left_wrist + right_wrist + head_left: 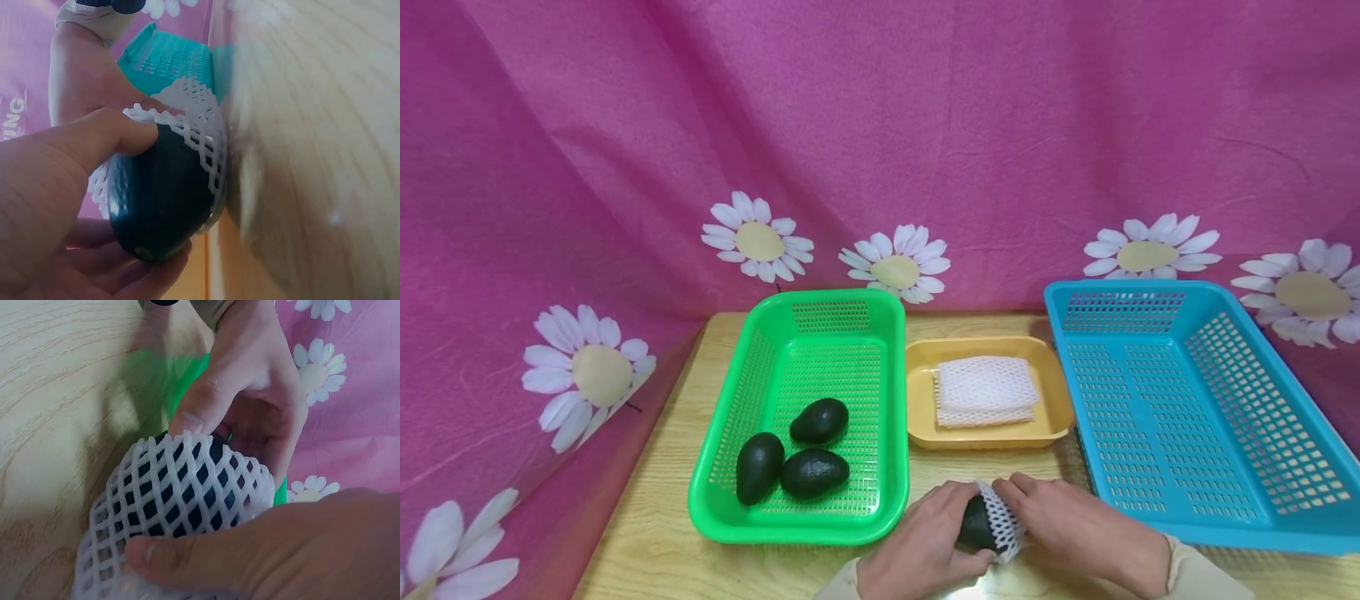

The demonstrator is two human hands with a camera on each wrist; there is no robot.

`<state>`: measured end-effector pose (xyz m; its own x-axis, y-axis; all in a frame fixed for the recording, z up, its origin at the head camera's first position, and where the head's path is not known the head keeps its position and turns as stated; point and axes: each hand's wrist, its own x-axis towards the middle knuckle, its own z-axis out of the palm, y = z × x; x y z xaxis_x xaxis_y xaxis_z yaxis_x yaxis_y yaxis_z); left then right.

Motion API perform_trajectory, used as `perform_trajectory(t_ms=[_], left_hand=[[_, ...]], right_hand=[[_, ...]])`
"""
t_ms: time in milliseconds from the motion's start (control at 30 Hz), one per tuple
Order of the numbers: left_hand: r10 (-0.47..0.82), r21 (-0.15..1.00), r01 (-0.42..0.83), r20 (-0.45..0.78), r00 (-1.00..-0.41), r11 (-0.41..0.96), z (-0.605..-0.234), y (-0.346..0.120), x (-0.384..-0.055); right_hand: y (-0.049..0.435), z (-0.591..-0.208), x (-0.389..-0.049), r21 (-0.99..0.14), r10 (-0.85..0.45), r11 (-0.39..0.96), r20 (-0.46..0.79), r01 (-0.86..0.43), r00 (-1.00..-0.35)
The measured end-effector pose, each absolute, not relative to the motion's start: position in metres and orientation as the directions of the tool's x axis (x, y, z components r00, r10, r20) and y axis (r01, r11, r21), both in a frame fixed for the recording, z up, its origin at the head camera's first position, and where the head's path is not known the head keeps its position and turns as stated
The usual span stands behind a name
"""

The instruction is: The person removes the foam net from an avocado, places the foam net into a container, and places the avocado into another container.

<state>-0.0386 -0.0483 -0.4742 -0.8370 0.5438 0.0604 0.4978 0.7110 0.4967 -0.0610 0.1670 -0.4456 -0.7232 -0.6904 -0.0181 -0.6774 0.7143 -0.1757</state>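
A dark avocado (976, 525) is partly inside a white foam net sleeve (1002, 523) close above the table's front. My left hand (921, 537) grips the avocado's bare end, thumb on one side and fingers beneath, as the left wrist view shows. From the other side my right hand (1067, 521) holds the foam net (169, 487), its thumb pressing on the mesh. Some right fingers are hidden behind the net. Three more avocados (815, 473) lie in the near part of the green basket (895, 417).
Between the baskets stands a yellow tray (925, 433) with a stack of white foam nets (985, 387). A blue basket (1150, 400) occupies the right side. Behind the wooden table (647, 500) hangs a pink cloth (880, 125) with daisies.
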Motion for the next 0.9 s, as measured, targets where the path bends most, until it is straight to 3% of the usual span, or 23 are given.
perform_trajectory(t_ms=[667, 900], left_hand=[[0.526, 0.528, 0.499, 0.113, -0.843, 0.687, -0.475, -0.049, -0.039], [0.529, 0.534, 0.466, 0.040, -0.847, 0.706, -0.473, -0.049, -0.040]], right_hand=[[0.173, -0.435, -0.063, -0.203, -0.686, 0.715, -0.022, -0.669, -0.727], [0.171, -0.433, -0.061, -0.188, -0.654, 0.751, -0.090, -0.633, -0.751]])
